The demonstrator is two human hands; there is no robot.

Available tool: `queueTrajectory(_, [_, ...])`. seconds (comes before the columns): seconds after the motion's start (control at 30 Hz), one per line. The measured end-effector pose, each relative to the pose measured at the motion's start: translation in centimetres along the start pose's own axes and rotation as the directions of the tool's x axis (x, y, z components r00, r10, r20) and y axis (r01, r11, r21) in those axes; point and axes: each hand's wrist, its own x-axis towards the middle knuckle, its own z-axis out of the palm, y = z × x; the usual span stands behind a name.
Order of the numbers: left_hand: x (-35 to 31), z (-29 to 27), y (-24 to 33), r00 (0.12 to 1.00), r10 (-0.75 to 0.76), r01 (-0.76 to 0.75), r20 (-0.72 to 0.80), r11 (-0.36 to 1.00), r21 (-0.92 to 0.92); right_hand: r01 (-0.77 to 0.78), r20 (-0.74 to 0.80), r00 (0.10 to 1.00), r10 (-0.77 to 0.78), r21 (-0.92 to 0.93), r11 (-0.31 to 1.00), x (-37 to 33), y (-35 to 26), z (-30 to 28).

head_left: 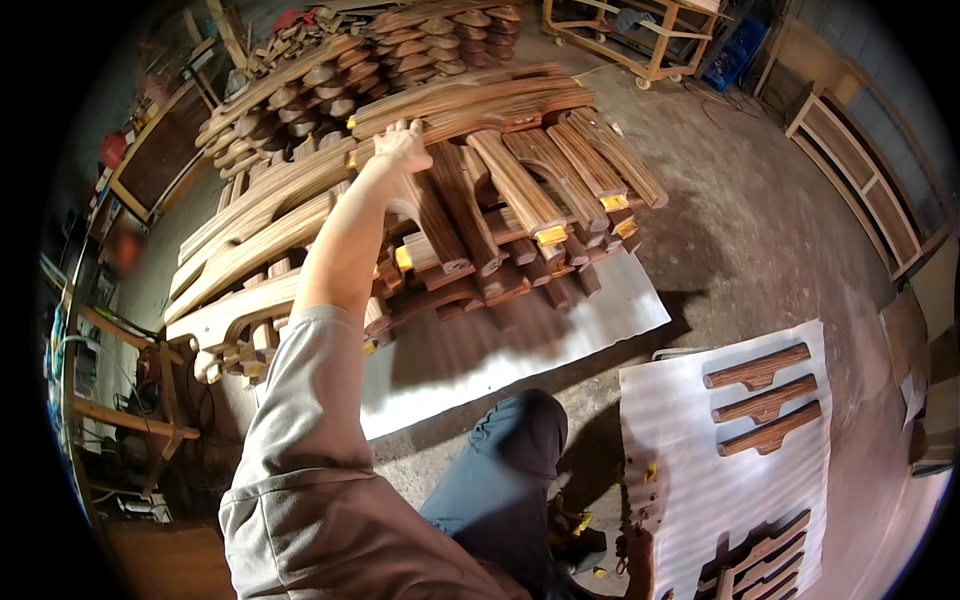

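My left hand [403, 146] reaches far forward over a stack of shaped wooden pieces, its fingers spread and lying on the wood. Beneath and beside it are brown, striped-grain furniture parts [513, 183] with rounded edges, several with yellow tags [551, 236] on their ends. A bundle of long slats [480, 103] lies crosswise just beyond my fingertips. Paler curved parts [255, 255] stick out to the left of my forearm. My right hand is out of view.
A white sheet [520, 350] lies under the stack. On another white sheet [670, 420] at right rest dark notched wooden pieces [768, 412]. More wood is piled at the back. A wheeled wooden cart [655, 45] stands far right, and a wooden frame [865, 185] leans at the right.
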Motion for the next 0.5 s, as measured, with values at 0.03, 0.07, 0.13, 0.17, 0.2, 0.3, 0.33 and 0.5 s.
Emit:
queueTrajectory(0.03, [-0.2,-1.1,0.5,0.998,-0.033,0.031,0.06,0.999,0.021,-0.031,-0.015,0.999,0.031,0.02,0.999,0.2,0.3,-0.1])
queueTrajectory(0.07, [-0.2,-1.8,1.0,0.991,-0.066,0.061,0.119,0.997,0.043,-0.061,-0.031,0.998,0.062,0.041,0.997,0.3,0.7,-0.2])
queueTrajectory(0.13, [0.8,-2.3,0.8,0.986,-0.012,0.003,0.166,0.999,0.054,-0.057,-0.038,0.998,0.058,0.024,0.998,0.6,0.7,0.1])
queueTrajectory(0.17, [1.9,-1.8,0.5,0.979,0.022,-0.024,0.202,1.0,0.007,-0.044,-0.035,0.998,0.043,-0.005,0.999,0.8,0.7,0.3])
queueTrajectory(0.2, [2.7,-0.9,0.4,0.97,0.058,-0.05,0.238,0.998,-0.04,-0.032,-0.03,0.999,0.031,-0.034,0.999,0.9,0.7,0.4])
queueTrajectory(0.3, [2.9,0.9,1.9,0.991,0.108,-0.089,0.076,0.972,-0.218,-0.002,0.017,1.0,0.002,-0.008,1.0,0.3,-0.3,0.4])
queueTrajectory(0.33, [3.0,0.7,1.8,0.989,0.127,-0.101,0.075,0.952,-0.289,0.006,0.018,1.0,-0.006,-0.007,1.0,0.2,-0.8,0.6])
queueTrajectory(0.5, [-0.2,-3.6,6.9,0.962,0.155,0.023,0.226,0.775,-0.631,0.245,-0.124,0.964,-0.235,0.072,0.967,2.1,-1.0,-0.1])
